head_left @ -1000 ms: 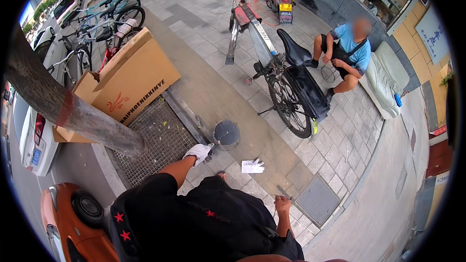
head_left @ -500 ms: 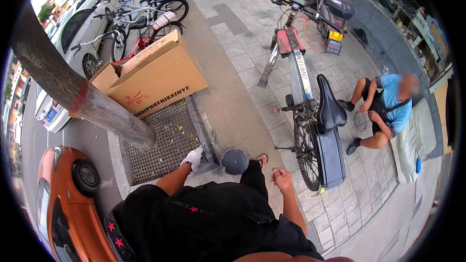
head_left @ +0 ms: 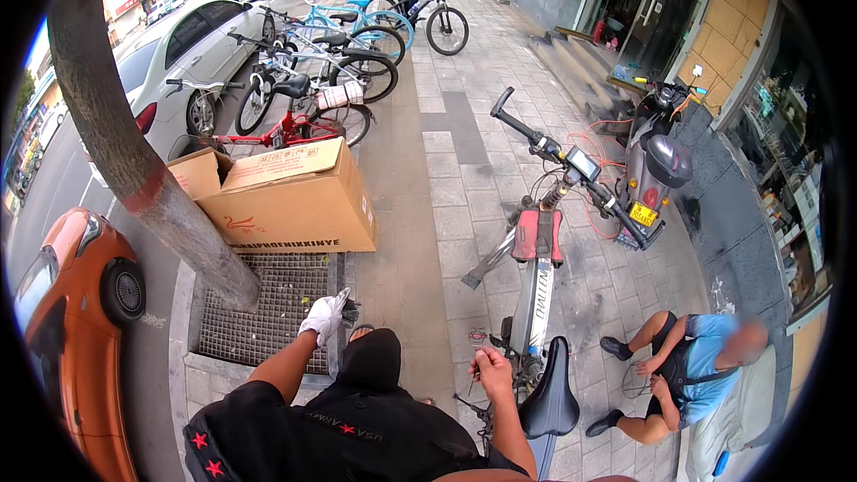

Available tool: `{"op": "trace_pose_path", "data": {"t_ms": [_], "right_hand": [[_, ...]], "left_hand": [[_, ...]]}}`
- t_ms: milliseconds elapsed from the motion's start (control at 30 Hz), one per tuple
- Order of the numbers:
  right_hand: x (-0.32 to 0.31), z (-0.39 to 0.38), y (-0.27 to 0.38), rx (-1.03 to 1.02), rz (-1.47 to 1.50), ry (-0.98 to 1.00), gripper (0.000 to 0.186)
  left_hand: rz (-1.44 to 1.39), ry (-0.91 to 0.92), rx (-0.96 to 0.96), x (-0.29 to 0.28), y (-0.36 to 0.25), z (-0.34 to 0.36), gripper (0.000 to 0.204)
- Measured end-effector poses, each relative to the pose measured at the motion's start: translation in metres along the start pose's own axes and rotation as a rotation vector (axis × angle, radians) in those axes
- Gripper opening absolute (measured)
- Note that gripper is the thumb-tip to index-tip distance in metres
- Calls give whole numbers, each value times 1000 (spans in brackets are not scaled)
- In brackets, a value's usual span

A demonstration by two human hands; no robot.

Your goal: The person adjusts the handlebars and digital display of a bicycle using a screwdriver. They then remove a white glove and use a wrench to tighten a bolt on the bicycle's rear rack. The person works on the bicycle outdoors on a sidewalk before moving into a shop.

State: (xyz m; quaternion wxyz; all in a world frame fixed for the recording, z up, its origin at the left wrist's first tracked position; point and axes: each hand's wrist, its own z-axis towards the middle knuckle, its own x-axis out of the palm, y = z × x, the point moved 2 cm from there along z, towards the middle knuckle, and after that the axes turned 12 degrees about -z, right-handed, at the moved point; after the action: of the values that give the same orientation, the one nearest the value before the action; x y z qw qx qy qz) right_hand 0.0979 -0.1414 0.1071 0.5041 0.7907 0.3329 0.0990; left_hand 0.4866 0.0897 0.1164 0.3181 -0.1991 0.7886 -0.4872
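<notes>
My left hand (head_left: 325,315), in a white glove, is held out low over the tree grate. Its fingers are stretched out, and a small dark patch beside them is too blurred to name. My bare right hand (head_left: 493,372) is closed in a pinch round a thin dark rod (head_left: 472,385), whose kind I cannot make out. Just right of that hand stands a bicycle (head_left: 538,299) with a black saddle (head_left: 550,397), a red frame bag (head_left: 537,236) and a display on its handlebar. The saddle hides its rear part.
A large cardboard box (head_left: 299,205) lies by a tree trunk (head_left: 147,183) and the metal grate (head_left: 268,326). Parked bicycles (head_left: 335,80) stand beyond. A scooter (head_left: 656,161) is at the right. A person in a blue shirt (head_left: 710,361) sits low at the right; another stands far ahead.
I have moved forward and my view has tilted up. The bicycle's saddle is now close by my right hand. The round dark stool has gone out of view. My right hand keeps its pinch.
</notes>
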Motion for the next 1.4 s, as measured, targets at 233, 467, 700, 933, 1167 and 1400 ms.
{"op": "trace_pose_path", "data": {"t_ms": [233,467,700,933,1167,1400], "right_hand": [[-13,104,87,50,-24,-98,25],[-44,133,180,98,-37,-319,27],[-99,188,210,-28,3,-506,26],[-144,253,241,-193,108,-578,28],[-148,276,251,-279,69,-447,25],[-142,285,231,-385,47,-379,26]], "left_hand": [[-535,267,314,63,-130,235,42],[-442,399,704,157,-355,372,28],[-32,564,1002,229,-497,399,40],[746,625,859,293,-511,435,55],[939,332,919,298,-506,415,67],[978,229,997,304,-494,422,56]]}}
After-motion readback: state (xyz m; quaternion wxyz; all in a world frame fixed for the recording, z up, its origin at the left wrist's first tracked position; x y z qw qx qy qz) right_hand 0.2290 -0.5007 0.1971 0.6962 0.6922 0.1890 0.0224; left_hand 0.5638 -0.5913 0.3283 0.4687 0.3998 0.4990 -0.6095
